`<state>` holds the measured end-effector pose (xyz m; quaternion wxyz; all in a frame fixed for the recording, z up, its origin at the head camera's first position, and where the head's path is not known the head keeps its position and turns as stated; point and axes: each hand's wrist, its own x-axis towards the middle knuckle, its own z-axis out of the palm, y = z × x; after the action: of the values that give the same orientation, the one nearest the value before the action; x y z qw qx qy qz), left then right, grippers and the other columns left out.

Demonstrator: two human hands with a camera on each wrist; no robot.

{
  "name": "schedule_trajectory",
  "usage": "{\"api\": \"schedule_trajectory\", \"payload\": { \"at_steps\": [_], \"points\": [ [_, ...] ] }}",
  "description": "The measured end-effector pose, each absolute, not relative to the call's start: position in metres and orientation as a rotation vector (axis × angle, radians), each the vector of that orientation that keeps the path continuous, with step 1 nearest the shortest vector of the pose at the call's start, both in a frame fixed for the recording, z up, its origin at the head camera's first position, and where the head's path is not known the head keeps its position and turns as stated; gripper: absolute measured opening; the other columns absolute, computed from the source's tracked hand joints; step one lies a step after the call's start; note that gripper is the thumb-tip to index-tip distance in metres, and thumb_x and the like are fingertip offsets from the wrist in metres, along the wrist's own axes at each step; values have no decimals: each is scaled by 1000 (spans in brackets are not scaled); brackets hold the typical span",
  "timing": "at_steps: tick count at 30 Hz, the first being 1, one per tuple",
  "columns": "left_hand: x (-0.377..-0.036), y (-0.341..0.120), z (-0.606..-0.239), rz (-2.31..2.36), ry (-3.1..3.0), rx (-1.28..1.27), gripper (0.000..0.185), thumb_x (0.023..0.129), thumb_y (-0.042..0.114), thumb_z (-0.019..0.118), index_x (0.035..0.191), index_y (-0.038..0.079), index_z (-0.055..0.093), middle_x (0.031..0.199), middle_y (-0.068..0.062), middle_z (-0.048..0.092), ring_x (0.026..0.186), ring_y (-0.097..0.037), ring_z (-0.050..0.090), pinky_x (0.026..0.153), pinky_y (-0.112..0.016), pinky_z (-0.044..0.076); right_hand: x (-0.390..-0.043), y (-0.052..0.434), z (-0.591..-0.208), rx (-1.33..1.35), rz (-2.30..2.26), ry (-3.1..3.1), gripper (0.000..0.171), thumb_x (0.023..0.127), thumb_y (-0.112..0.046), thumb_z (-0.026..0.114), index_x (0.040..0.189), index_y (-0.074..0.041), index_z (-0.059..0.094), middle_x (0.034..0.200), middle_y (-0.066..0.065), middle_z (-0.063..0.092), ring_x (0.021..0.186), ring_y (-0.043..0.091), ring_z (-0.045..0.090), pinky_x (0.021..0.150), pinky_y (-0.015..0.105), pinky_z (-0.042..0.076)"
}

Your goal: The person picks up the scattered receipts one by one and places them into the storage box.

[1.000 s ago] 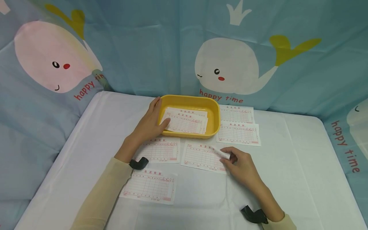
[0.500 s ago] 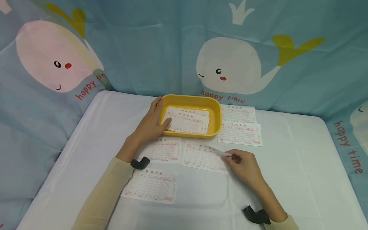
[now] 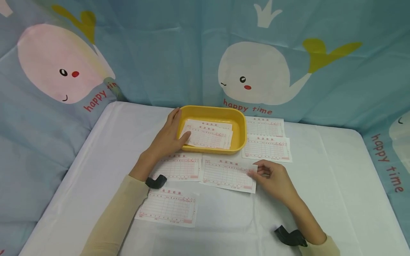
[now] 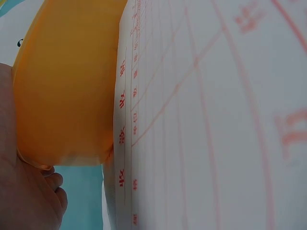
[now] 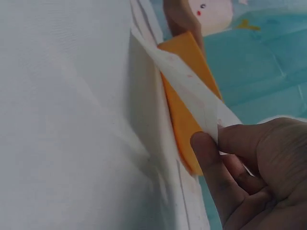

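A shallow yellow plastic basin [image 3: 237, 129] stands at the back of the table with several printed receipt slips [image 3: 206, 137] lying in it. My left hand [image 3: 166, 137] grips its left side, thumb over the rim and fingers along the outer wall. My right hand [image 3: 275, 181] pinches the right edge of one white receipt slip [image 3: 227, 176] with red printing, in front of the basin. In the right wrist view this slip [image 5: 196, 93] rises at a slant from the table between thumb and forefinger.
Another slip [image 3: 180, 169] lies partly under the left wrist, with one more slip [image 3: 168, 208] nearer the front. To the basin's right lie two slips, a front one [image 3: 267, 149] and a back one [image 3: 266, 126]. A blue whale-print curtain [image 3: 153, 64] hangs behind the white-covered table [image 3: 333, 177].
The slip's lifted, curled right corner has flattened out, and its right edge now shows in my right fingers. My right hand shifted slightly. The left hand stays on the basin.
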<state>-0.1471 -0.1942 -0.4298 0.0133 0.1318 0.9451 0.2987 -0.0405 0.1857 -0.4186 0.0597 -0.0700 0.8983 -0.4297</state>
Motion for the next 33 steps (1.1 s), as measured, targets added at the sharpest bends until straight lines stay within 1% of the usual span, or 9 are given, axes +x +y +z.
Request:
{"api": "schedule_trajectory", "payload": {
  "at_steps": [3, 7, 13, 19, 26, 29, 33],
  "points": [
    [-147, -195, -430, 935, 2941, 414, 91, 106, 46, 54, 172, 11, 2, 180, -10, 4, 161, -36, 31, 127, -56, 35, -44, 186, -411, -207, -1286, 2710, 21, 87, -13, 88, 102, -4, 76, 83, 3, 73, 83, 13, 74, 76, 14, 58],
    [-147, -195, -432, 947, 2943, 420, 90, 106, 45, 54, 172, 11, 3, 180, -10, 5, 161, -34, 31, 128, -55, 35, -48, 188, -402, -189, -1287, 2674, 19, 88, -14, 86, 101, -5, 77, 84, 3, 73, 84, 14, 74, 73, 17, 57],
    [-148, -194, -431, 958, 2955, 429, 89, 106, 43, 55, 172, 10, 5, 179, -10, 6, 161, -33, 32, 128, -54, 35, -54, 191, -395, -169, -1325, 2629, 17, 90, -16, 86, 100, -6, 76, 86, 4, 75, 81, 9, 73, 69, 20, 57],
    [-147, -195, -430, 926, 2948, 426, 90, 106, 45, 54, 172, 10, 3, 179, -10, 4, 161, -35, 32, 128, -55, 35, -59, 191, -395, -129, -1482, 2478, 24, 93, -20, 83, 105, -2, 73, 94, 10, 81, 81, 7, 74, 68, 23, 57],
    [-147, -196, -429, 926, 2948, 424, 91, 105, 47, 54, 172, 10, 3, 180, -10, 4, 160, -34, 31, 127, -55, 36, -74, 188, -385, -130, -1553, 2443, 27, 96, -23, 80, 111, -2, 73, 92, 3, 78, 84, 8, 73, 75, 27, 61],
    [-147, -195, -429, 929, 2946, 432, 91, 106, 47, 54, 171, 9, 3, 180, -10, 4, 161, -34, 31, 128, -54, 35, -83, 186, -380, -112, -1567, 2451, 31, 96, -23, 80, 115, -1, 73, 90, 1, 74, 83, 7, 71, 75, 26, 61],
    [-147, -196, -429, 923, 2946, 432, 91, 106, 47, 53, 171, 9, 3, 180, -11, 4, 161, -34, 30, 128, -55, 34, -99, 182, -374, -84, -1559, 2452, 37, 96, -24, 80, 121, 2, 71, 93, -1, 71, 83, 5, 69, 75, 22, 60]
  ]
}}
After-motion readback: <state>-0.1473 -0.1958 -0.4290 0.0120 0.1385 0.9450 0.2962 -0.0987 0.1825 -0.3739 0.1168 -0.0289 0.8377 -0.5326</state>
